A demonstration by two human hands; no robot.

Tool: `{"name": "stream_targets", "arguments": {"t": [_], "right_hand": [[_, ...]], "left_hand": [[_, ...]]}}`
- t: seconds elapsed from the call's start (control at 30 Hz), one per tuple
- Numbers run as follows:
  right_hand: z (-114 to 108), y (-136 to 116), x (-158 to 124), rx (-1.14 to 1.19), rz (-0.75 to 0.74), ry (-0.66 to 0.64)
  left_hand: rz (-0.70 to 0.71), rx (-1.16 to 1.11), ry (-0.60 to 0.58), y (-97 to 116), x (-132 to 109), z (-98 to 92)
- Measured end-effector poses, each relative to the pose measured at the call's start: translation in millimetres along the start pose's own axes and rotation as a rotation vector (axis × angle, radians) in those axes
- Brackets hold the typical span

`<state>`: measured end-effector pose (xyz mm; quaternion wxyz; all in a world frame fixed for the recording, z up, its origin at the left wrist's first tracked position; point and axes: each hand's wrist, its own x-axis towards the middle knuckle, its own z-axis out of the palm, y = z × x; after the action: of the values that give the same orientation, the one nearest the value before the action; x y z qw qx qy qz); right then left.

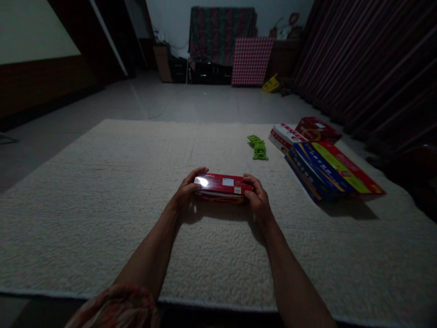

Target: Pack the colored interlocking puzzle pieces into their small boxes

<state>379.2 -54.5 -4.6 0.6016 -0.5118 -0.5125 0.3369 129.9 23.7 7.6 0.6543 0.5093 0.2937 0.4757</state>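
Note:
Between my two hands is a long red box (218, 183) with a pale label and a bright glare spot on its top. My left hand (190, 184) grips its left end, thumb toward me and fingers round the far side. At the other end my right hand (257, 195) holds the box the same way. The box is over the middle of the cream quilted mat (119, 196), with shadow around it; whether it touches the mat I cannot tell. Beyond it, a little to the right, lie bright green plastic pieces (259, 149).
To the right are blue boxes (317, 168), a red and yellow-green box (348, 166), a white and red box (287, 136) and a dark red box (317, 130). A dark curtain (368, 68) hangs at right. Cloth-draped furniture (221, 36) stands against the far wall.

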Motion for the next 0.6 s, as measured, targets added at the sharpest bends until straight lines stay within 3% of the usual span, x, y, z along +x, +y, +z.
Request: {"name": "stream_targets", "arguments": {"t": [0.23, 0.47, 0.6], "right_hand": [[-0.6, -2.7, 0.2, -0.188, -0.186, 0.003], [-0.5, -20.9, -5.6, -0.550, -0.482, -0.090], [-3.1, -25.1, -7.7, -0.660, -0.495, -0.173]], "left_hand": [[-0.015, 0.035, -0.018, -0.8, -0.4, -3.7], [-0.006, -0.049, 0.067, -6.2, 4.5, 4.4], [0.000, -0.050, 0.112, -10.6, 5.9, 9.3]]}}
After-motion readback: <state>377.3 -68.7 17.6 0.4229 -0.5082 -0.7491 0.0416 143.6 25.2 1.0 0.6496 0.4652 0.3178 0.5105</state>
